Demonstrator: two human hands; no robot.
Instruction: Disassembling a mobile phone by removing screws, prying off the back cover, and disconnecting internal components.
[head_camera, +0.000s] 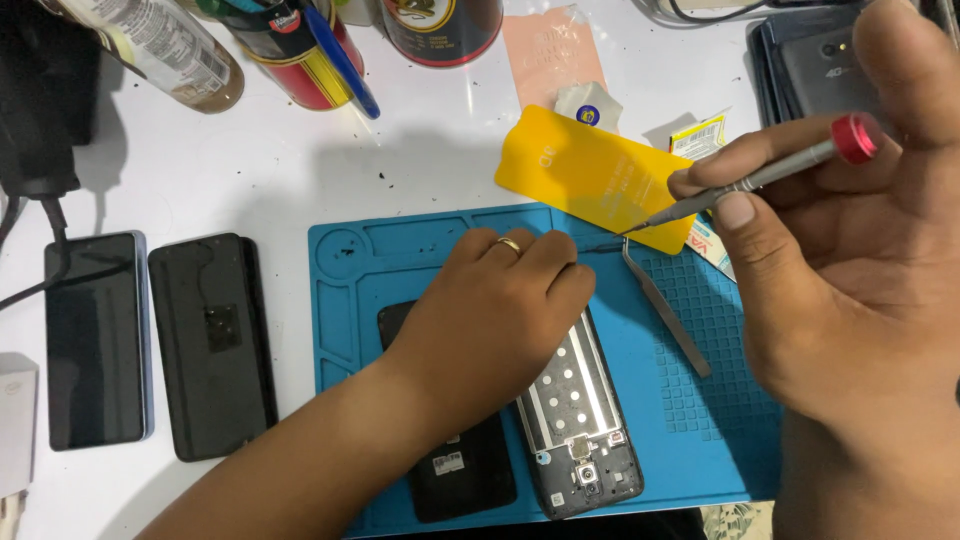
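Step in hand: unscrewing work on an opened phone (580, 420), by the look of it; screwdriver lifted clear, not engaged with any screw.
Phone: back cover off, metal shield plate and camera module exposed; lying on the blue repair mat (700, 440) toward the near edge of the table, partly under the left hand.
Second dark piece (460, 470): flat beside the phone on the mat, likely the removed back cover.
Left hand (500, 310): palm down, fingers curled shut over the upper end of the phone; ring on one finger; whether anything small is pinched beneath, cannot tell.
Right hand (850, 260): raised close to the camera above the mat's right edge, thumb and fingers gripping a slim grey screwdriver (760, 180) with a red cap, tip angled down-left toward the left hand.
Next move, judged: calls for lowering the tip straight into a screw head, with the left hand pinning the phone.
Tweezers (665, 310): loose on the mat, between both hands.
Yellow card (595, 175): beyond the mat's far edge.
Two dark phones (150, 340): near the table's left edge, well apart.
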